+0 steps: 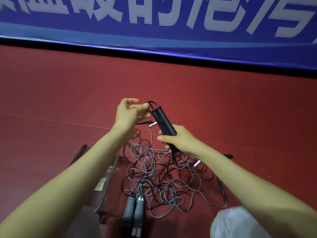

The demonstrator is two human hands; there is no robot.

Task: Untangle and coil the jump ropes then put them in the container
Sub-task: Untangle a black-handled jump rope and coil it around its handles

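My right hand (178,140) grips a pair of black jump-rope handles (164,121) held together, tilted up to the left. At their top end my left hand (131,111) pinches the black cord (149,104) where it loops out of the handles. Below my hands a tangle of grey and black ropes (164,179) lies on the red floor. Two grey ribbed handles (134,213) lie side by side at the tangle's near edge. A clear plastic container (104,184) stands to the left of the tangle, partly hidden by my left forearm.
More black handles lie on the floor: one (145,122) behind my left hand, one (222,188) at the right of the tangle. White cord ends (153,124) show. A blue banner (154,23) runs along the far edge. My white shoe (238,224) is at bottom right.
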